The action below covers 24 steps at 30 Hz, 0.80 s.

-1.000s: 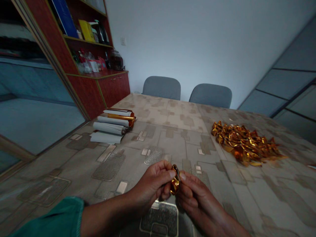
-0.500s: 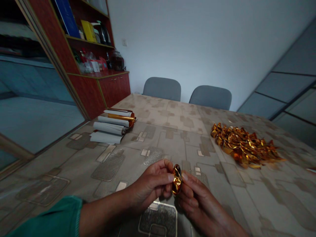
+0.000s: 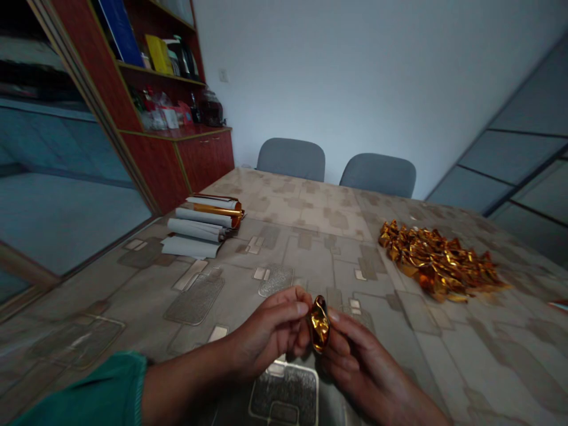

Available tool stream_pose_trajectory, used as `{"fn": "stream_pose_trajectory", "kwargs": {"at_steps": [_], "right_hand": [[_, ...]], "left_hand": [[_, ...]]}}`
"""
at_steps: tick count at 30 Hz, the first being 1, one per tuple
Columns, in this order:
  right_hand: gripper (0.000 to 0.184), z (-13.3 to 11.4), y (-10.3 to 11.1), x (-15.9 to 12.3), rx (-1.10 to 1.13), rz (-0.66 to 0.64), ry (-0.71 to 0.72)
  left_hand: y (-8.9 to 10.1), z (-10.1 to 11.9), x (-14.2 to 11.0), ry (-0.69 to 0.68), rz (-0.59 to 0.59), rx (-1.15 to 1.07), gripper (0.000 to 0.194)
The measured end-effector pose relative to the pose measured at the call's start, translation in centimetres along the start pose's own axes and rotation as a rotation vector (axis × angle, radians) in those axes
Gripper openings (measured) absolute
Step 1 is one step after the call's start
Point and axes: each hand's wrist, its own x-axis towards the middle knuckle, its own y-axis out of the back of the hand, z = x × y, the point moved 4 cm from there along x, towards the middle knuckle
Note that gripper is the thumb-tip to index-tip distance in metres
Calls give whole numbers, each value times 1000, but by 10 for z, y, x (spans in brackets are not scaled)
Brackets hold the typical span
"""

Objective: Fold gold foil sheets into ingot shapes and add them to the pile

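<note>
A small folded gold foil paper ingot (image 3: 320,325), shiny and boat-shaped, stands on end between my hands above the near part of the table. My left hand (image 3: 277,325) has its thumb and fingers closed at the ingot's left side. On the other side, my right hand (image 3: 355,355) pinches it between thumb and fingers. Its lower fingers curl underneath and are partly hidden. To the right lies a heap of similar gold foil pieces (image 3: 439,260). Stacks of curled paper sheets (image 3: 197,228), grey-white outside with gold foil showing inside, rest at the left.
A patterned cloth covers the table (image 3: 310,248). Two grey chairs (image 3: 290,158) stand at its far side by the wall. A red-brown cabinet (image 3: 204,157) with shelves is at the back left. An orange-edged item (image 3: 559,305) lies at the right edge.
The gold foil ingot has turned slightly, so more of its creased face shows. My left thumb has shifted up and a little left on it. The heap and sheets stay put.
</note>
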Motion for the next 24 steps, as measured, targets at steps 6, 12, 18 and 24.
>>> {"fn": "stream_pose_trajectory", "kwargs": {"at_steps": [6, 12, 18, 24], "right_hand": [[35, -2, -1, 2, -15, -15, 12], [36, 4, -3, 1, -94, 0, 28], [31, 5, -3, 2, -61, 6, -3], [33, 6, -3, 4, -60, -1, -17]], "left_hand": [[0, 0, -1, 30, 1, 11, 37], [4, -4, -1, 13, 64, 84, 33], [4, -3, -1, -28, 102, 110, 28], [2, -2, -2, -44, 122, 127, 30]]}}
